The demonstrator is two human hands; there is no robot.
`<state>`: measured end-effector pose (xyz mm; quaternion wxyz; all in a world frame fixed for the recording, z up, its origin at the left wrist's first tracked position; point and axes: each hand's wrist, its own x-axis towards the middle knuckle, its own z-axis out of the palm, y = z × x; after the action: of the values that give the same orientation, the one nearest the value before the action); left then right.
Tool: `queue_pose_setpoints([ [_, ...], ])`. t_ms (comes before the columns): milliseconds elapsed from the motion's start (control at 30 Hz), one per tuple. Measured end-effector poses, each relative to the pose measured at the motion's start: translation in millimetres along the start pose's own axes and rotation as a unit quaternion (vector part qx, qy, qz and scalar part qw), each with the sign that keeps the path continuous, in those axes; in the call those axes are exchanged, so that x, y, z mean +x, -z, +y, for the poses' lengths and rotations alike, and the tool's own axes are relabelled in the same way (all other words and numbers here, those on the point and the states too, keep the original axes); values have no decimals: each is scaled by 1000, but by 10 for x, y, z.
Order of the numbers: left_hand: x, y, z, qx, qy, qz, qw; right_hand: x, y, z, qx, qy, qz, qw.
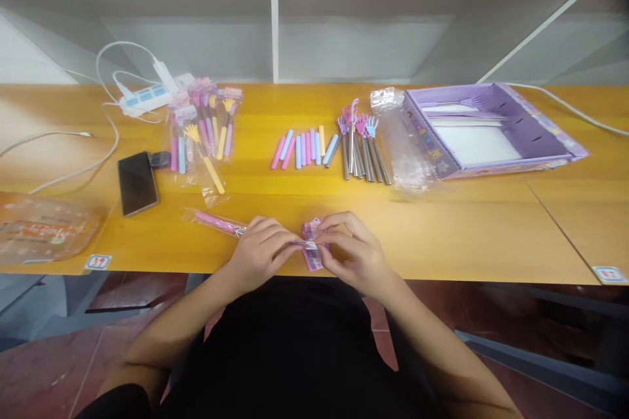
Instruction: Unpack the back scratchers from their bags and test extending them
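My left hand (260, 252) is closed around a clear plastic bag with a pink-handled back scratcher (216, 220) in it; the handle points left, and its head is hidden under my fingers. My right hand (354, 252) pinches the bag's other end between thumb and fingers. A pink and purple printed card (313, 260) lies between the hands, under the bag's end. Whether it is a single card or a small stack, I cannot tell. Beyond the hands lie several pastel handle sleeves (303, 148) and metal back scratcher rods (366, 154) with coloured hand-shaped heads.
Bagged back scratchers (216, 127) lie in a heap at the left, by a power strip (147, 99) and a phone (138, 184). On the right, a purple box (457, 167) stands beside clear bags (407, 157). An orange-printed pouch (44, 229) lies far left.
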<state>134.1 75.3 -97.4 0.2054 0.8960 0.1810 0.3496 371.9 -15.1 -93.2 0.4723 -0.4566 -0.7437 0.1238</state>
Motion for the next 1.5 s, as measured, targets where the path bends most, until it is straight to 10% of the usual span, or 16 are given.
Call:
queue_pose_setpoints([
  [533, -10, 31, -15, 35, 6, 24, 999, 12, 204, 22, -129, -41, 99, 986],
  [700, 16, 170, -24, 62, 29, 73, 995, -37, 291, 145, -91, -166, 13, 982],
  [900, 16, 117, 49, 48, 38, 109, 992, 155, 133, -73, -53, -140, -84, 985],
  [1033, -11, 157, 98, 26, 20, 84, 996, 372, -14, -291, 60, -61, -109, 990],
  [1267, -204, 822, -381, 143, 126, -132, 973, 747, 224, -311, -13, 10, -29, 999],
  [1500, -393, 972, -611, 59, 212, -95, 971, 1073, 463, -419, 0, 14, -9, 1000],
])
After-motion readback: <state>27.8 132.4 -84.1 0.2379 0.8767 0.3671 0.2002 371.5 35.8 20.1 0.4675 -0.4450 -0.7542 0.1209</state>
